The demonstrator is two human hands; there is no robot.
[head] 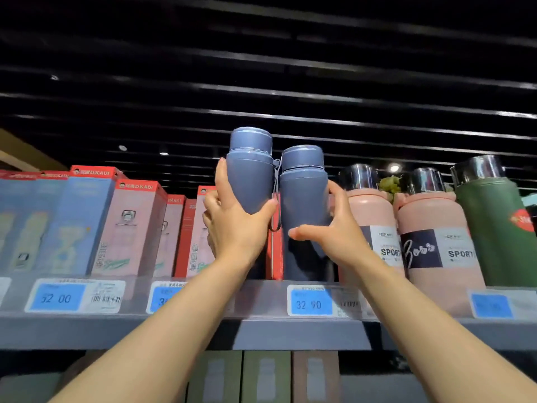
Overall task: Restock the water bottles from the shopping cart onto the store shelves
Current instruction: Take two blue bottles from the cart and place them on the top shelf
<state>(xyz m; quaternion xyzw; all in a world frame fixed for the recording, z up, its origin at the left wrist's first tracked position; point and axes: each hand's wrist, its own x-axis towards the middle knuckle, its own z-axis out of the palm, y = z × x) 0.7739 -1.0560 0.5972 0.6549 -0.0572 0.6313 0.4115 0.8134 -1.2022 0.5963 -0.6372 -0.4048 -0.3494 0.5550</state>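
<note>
Two slate-blue water bottles stand side by side at the middle of the top shelf (261, 298). My left hand (235, 225) is wrapped around the left blue bottle (250, 181), which sits higher than its neighbour; its base is hidden behind my hand. My right hand (331, 231) cups the lower half of the right blue bottle (303, 193), thumb across its front and fingers around its right side. That bottle's base rests on the shelf. A dark cord loop hangs between the two bottles. The shopping cart is out of view.
Boxed bottles (130, 228) in red-topped cartons fill the shelf to the left. Two pink sport bottles (436, 228) and a green flask (494, 228) stand to the right. Blue price tags (309, 303) line the shelf edge. More boxes (261, 376) sit on the shelf below.
</note>
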